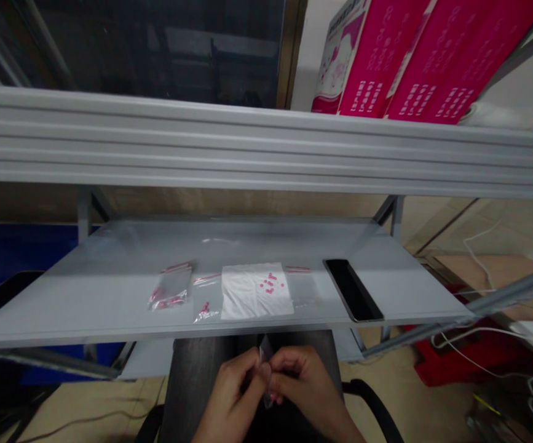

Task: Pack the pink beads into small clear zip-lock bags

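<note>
Low in front of the shelf's edge, above my lap, both hands pinch a small clear plastic bag (265,347). My left hand (238,394) grips its left side with thumb and fingers, and my right hand (300,381) closes on its right side. The fingers hide most of the bag, so its contents cannot be made out. On the shelf ahead lies a white cloth (243,292) with several small pink pieces (270,283) on its right part. Left of the cloth rests a clear zip bag (206,301) with a few pink pieces inside. Another zip bag (303,289) lies at the cloth's right.
A stack of filled zip bags (173,286) lies on the left of the grey shelf (123,264). A dark phone (353,290) lies at the right. Above, a metal beam (266,147) crosses the view, with pink boxes (423,61) behind it. White cables (478,332) hang at the right.
</note>
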The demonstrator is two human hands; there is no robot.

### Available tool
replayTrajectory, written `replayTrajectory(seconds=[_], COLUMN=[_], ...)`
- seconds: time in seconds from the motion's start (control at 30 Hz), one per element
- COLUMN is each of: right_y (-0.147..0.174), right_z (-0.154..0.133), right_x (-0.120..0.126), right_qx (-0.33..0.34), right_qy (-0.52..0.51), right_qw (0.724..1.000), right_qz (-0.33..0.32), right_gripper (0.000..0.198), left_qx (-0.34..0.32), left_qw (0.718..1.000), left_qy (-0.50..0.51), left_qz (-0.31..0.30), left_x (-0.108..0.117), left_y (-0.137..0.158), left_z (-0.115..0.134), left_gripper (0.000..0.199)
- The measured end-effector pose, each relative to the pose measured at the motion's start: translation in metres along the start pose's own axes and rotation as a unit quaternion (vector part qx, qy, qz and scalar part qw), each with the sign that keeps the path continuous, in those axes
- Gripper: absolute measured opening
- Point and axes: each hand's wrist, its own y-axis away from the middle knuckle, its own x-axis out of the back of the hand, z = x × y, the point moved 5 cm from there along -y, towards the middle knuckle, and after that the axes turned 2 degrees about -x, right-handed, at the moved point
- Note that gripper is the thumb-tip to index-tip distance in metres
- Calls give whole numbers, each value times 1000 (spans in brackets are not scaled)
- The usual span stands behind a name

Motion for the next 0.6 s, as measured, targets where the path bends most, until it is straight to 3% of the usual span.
replayTrajectory(seconds=[0.17,0.33,0.6], right_y=[1,3,5], right_z=[1,-4,-8], right_x=[4,11,0], right_qx=[13,71,104], right_qy=[27,178,199], right_qw=[999,973,968], right_qz=[31,131,111], right_gripper=[16,13,16], left_qx=[0,24,-15], left_qw=[998,981,983], left_qy=[-64,-191,-182], left_qz=[-4,-1,0], left_x=[5,9,6], left_y=[0,1,3], left_z=[2,-2,-4], left_gripper=[37,27,35])
